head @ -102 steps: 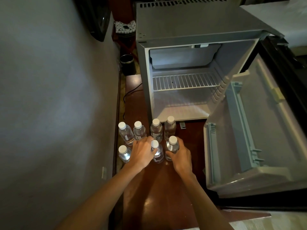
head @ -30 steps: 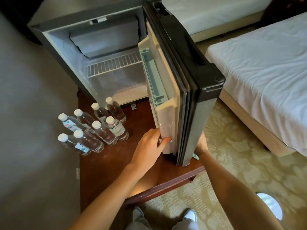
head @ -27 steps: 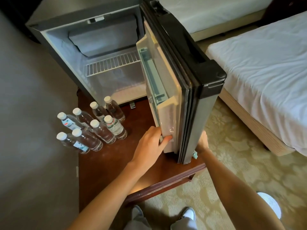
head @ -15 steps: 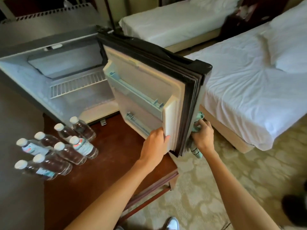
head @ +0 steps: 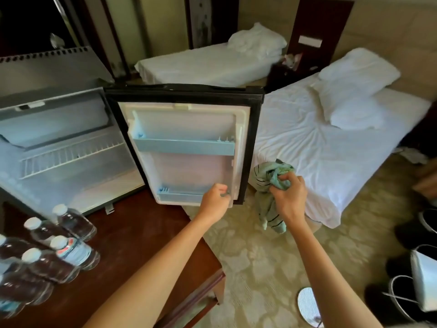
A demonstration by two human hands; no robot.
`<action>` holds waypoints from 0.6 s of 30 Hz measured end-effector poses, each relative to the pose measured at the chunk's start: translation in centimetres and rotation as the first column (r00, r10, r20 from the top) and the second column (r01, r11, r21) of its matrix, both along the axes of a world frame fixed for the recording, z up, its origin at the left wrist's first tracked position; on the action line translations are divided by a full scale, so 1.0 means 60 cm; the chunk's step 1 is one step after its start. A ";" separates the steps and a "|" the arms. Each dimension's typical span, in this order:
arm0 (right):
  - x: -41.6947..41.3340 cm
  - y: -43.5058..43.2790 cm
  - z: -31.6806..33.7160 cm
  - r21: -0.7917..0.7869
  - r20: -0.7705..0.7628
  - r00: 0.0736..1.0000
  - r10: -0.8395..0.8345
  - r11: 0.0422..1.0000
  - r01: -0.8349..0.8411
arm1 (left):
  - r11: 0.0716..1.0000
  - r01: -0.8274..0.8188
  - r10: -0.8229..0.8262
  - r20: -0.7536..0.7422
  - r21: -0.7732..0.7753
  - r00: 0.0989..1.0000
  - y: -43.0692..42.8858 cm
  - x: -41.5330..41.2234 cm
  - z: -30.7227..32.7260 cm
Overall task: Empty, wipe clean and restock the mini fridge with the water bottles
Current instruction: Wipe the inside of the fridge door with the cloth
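While the fridge door hangs wide open, the water bottles sit bunched at the far left on the dark wooden table, white caps up, outside the fridge and just in front of its lower edge. A few at the frame's edge are blurred, so the count is hard to call. Behind them, the mini fridge gapes: a white wire shelf crosses the cabinet with nothing on it, and the floor of the cabinet looks bare too. Moving right, the door's inner face shows two pale blue racks, an upper door rack and a lower door rack, both carrying nothing. The left hand is down at the door's lower right corner, fingers curled onto the inner edge there, gripping it. Just past the door's black edge, the right hand is clenched around a bunched pale green cloth with dark stripes, its tail dangling below the fist, clear of the door and over the patterned carpet. Beyond that, a bed with rumpled white sheets and pillows stands close to the door's swing, and a second bed lies farther back. At the far right, dark chair shapes with metal frames are too blurred to name properly.
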State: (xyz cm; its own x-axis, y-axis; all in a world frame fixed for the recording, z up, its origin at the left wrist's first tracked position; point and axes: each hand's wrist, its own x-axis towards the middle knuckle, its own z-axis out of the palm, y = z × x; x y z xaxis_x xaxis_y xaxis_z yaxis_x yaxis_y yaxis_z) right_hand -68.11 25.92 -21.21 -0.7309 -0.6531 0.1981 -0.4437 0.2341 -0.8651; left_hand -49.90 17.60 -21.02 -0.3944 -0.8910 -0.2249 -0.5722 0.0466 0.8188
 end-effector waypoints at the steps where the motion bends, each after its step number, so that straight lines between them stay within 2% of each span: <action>1: 0.004 -0.003 0.003 -0.011 0.002 1.000 0.007 1.000 -0.007 | 1.000 -0.003 0.003 -0.015 -0.003 1.000 -0.003 0.003 0.004; 18: 0.133 -0.065 0.032 -0.051 0.067 0.972 0.226 0.974 -0.223 | 0.996 -0.065 0.062 -0.054 -0.065 0.997 -0.044 0.113 0.050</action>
